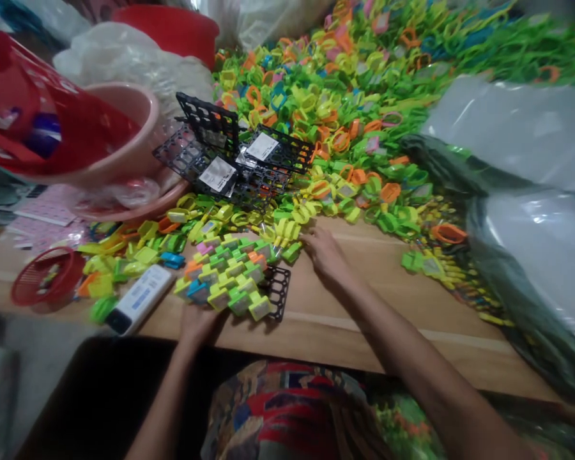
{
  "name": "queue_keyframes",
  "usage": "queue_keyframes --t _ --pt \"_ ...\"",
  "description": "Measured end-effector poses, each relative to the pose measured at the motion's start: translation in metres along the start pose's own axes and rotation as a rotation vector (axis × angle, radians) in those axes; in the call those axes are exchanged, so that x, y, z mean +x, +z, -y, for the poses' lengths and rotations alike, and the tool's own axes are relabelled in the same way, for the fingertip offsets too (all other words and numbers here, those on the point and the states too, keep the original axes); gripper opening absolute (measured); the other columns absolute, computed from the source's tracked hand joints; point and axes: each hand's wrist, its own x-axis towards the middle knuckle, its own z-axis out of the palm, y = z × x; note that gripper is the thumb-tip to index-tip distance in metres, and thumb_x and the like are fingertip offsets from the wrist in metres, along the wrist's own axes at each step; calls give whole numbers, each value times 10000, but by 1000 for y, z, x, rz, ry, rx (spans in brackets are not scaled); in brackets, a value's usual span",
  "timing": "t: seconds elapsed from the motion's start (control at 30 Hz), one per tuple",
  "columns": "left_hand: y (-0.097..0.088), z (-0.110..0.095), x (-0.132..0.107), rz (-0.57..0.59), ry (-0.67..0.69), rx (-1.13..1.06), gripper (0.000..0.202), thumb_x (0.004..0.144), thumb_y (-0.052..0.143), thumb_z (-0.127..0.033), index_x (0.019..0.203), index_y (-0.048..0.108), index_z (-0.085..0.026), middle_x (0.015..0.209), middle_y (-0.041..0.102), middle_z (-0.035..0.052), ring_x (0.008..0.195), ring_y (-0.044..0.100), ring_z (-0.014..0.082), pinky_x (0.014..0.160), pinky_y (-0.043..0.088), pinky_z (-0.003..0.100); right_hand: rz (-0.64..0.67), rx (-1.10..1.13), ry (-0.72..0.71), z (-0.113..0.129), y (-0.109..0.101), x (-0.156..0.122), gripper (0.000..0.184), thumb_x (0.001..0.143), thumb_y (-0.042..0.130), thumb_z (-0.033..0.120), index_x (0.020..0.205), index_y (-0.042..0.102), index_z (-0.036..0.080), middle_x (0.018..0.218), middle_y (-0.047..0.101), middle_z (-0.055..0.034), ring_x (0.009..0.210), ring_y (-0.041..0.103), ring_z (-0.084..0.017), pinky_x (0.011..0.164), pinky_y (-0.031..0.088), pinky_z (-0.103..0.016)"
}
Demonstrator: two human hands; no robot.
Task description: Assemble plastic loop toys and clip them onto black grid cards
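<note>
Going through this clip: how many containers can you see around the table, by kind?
Pink plastic basins: 2
Large red plastic basket: 1
Small round red basket: 1
Red tub: 1
Total: 5

Left hand (199,322) touches plastic pieces (225,278) on black grid (278,292)

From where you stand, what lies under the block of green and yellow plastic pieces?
A black plastic grid shows at the right edge of the pieces; the rest of it is covered.
</note>
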Motion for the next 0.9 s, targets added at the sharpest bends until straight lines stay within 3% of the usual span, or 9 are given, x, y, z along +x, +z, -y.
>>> queue_keyframes --t 0.1,0.3,0.53,0.67,0.9 --pt "0 -2 -1 -7 4 -10 401 707 695 -492 978 768 -205 1072 800 92 1049 739 342 959 599 473 24 82 25 -1 4 -12 138 940 554 191 997 678 210 1040 613 -123 997 545 -280 855 447 -402" --pt "0 -10 -3 -33 -27 32 473 674 709 -501 1025 748 -185 1131 784 109 1102 717 348 987 584 470 171 432 47 52 8 -52 163 1005 467 211 1053 623 217 991 645 -72 914 588 -213 844 459 -349" --pt "-1 -5 -3 -16 -19 57 448 694 688 -495 1026 736 -198 1164 772 118 1133 700 354 1029 552 496 141 721 120 86 36 -57 180 940 505 145 1004 669 182 987 714 -69 904 644 -211 847 505 -353" --pt "0 -3 -3 -16 -38 65 451 703 681 -489 1049 727 -203 1161 771 112 1140 694 347 1034 548 484 163 691 111 85 47 -61 201 901 484 99 900 669 178 869 696 -50 796 625 -196 788 512 -343" --pt "4 -7 -4 23 -46 42 397 708 661 -450 1003 727 -193 1130 779 98 1094 706 319 1005 568 440 163 535 -174 79 59 -77 339 766 405 -19 941 582 213 929 654 -69 891 602 -214 840 509 -356"
